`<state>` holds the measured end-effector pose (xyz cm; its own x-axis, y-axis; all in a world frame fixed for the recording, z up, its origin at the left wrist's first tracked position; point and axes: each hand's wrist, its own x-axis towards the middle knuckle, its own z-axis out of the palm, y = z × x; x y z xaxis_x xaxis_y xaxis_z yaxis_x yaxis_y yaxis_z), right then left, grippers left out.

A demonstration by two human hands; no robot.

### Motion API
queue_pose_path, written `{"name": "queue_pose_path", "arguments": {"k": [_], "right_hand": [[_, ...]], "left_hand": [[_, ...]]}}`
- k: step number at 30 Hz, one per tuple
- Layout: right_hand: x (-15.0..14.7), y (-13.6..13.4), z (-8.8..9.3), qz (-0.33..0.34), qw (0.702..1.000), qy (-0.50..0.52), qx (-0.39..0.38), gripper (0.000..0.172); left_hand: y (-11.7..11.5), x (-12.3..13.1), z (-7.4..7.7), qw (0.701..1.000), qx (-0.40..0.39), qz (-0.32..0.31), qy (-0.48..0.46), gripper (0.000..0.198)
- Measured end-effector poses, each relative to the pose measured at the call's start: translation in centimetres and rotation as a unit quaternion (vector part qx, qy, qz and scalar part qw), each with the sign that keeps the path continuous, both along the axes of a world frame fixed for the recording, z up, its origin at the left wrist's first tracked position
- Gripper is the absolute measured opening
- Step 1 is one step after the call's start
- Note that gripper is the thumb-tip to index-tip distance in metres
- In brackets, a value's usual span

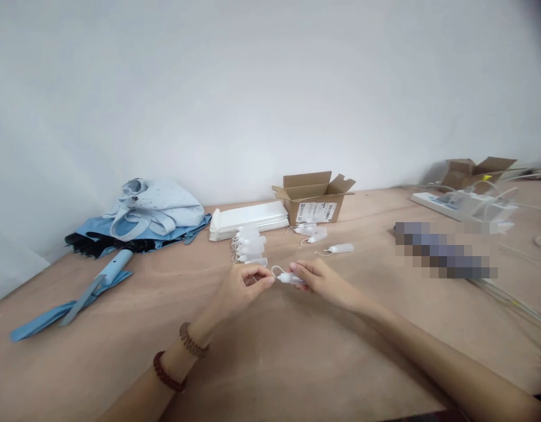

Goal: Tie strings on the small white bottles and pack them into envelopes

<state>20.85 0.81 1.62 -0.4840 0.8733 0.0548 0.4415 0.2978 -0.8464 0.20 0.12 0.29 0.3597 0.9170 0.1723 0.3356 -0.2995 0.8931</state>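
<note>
A small translucent squeeze bottle (pixel 291 278) lies sideways above the table, its nozzle pointing left. Fingers of my right hand (pixel 316 280) are closed round its body. My left hand (pixel 249 286) pinches at the nozzle end, where a thin white cap strap (pixel 278 268) loops over from the bottle's neck; any cap between those fingertips is hidden. Just beyond my left hand, several similar bottles (pixel 251 249) lie in a row with their straps to the left. Past my right hand rest a single bottle (pixel 342 248) and a few more loose bottles (pixel 316 235).
Behind the bottles are a stack of flat white packets (pixel 250 218) and an open cardboard box (pixel 316 202). At left lie a blue umbrella (pixel 114 268) and a pale cloth bag (pixel 164 205). A power strip (pixel 441 205) with cables and a blurred-out object (pixel 441 249) occupy the right.
</note>
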Motion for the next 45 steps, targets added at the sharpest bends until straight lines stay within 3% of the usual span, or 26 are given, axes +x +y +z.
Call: {"name": "queue_pose_path", "arguments": {"k": [8,28,33,39,42,45], "right_hand": [[0.1,0.4,0.2,0.01,1.0,0.014,0.008,0.046],[-0.2,0.2,0.3,0.014,0.998,0.037,-0.046,0.044],[0.0,0.2,0.5,-0.002,0.997,0.045,-0.055,0.043],[0.0,0.4,-0.1,0.025,0.999,0.022,-0.041,0.045],[0.8,1.1,-0.5,0.023,1.0,0.0,0.01,0.044],[3.0,2.9,-1.0,-0.052,0.985,-0.085,0.138,0.036]], "left_hand": [[0.5,-0.5,-0.5,1.0,-0.013,0.0,-0.019,0.022],[0.7,-1.0,1.1,0.998,0.017,0.014,0.063,0.019],[0.9,-1.5,0.8,0.998,0.002,0.023,0.054,0.023],[0.6,-0.7,-0.3,0.998,0.007,-0.005,0.061,0.023],[1.0,-0.8,-0.4,0.997,0.022,0.0,0.073,0.021],[1.8,-1.8,-0.2,0.996,0.02,0.044,0.07,0.022]]}}
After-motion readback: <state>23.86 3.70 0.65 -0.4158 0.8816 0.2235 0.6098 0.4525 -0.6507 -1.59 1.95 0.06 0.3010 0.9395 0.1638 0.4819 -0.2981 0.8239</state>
